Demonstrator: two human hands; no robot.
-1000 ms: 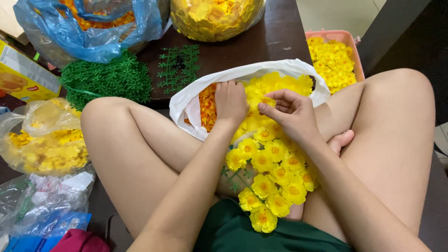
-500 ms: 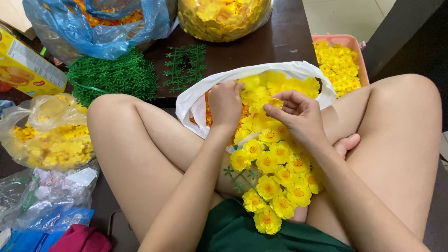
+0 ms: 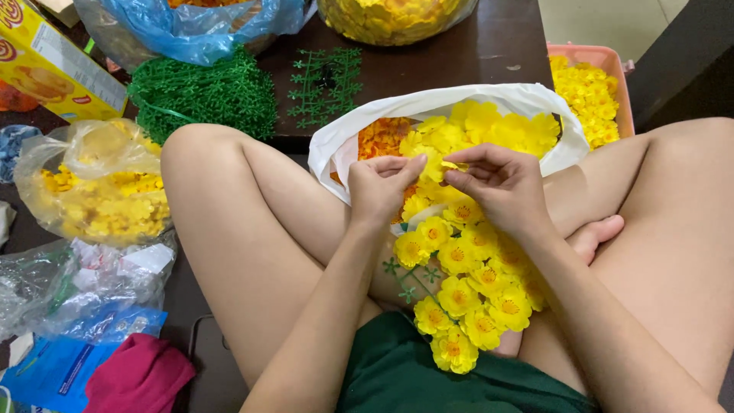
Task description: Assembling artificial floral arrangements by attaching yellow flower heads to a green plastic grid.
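head view: both hands (image 3: 378,187) pinch papery (yellow) petal (image 3: 451,165).

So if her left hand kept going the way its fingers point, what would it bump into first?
Probably the right hand: the left hand points across at it, fingertips nearly meeting over a yellow petal.

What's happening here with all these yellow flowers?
A person sits cross-legged, working over a white plastic bag of yellow and orange fake petals. The right hand pinches a yellow petal at its fingertips, and the left hand is closed right beside it. A strip of finished yellow flowers on a green plastic mesh lies across the lap. Loose green mesh, more bags of petals and a pink tray of flowers sit around.
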